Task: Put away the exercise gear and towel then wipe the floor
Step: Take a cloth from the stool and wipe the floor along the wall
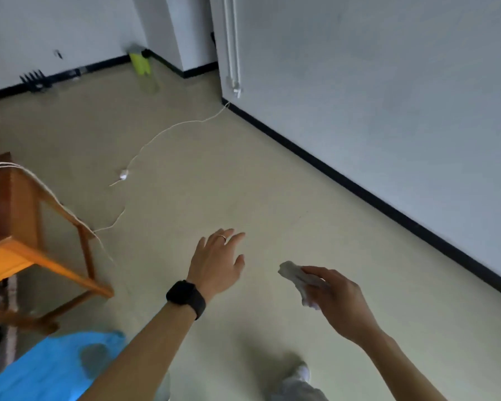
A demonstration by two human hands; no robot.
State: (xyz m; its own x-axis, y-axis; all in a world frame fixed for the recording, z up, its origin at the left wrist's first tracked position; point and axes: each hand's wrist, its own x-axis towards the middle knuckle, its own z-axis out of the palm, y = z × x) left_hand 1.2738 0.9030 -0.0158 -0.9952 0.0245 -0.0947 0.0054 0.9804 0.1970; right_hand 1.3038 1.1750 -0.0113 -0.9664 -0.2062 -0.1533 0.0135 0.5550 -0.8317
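My right hand (pixel 337 302) holds a crumpled white-grey cloth (pixel 297 276) out over the pale floor (pixel 243 183), its fingers curled round it. To its left, my left hand (pixel 219 260) reaches forward with fingers straight and spread, holding nothing. A black watch sits on that wrist and a ring on one finger. A blue mat (pixel 49 369) lies at the bottom left, partly covered by my left forearm.
A wooden table (pixel 18 253) stands at the left with a cord draped over it. A thin white cable (pixel 156 137) snakes across the floor toward the wall corner. A yellow-green object (pixel 141 63) leans in the far corner. A white wall with black skirting runs along the right.
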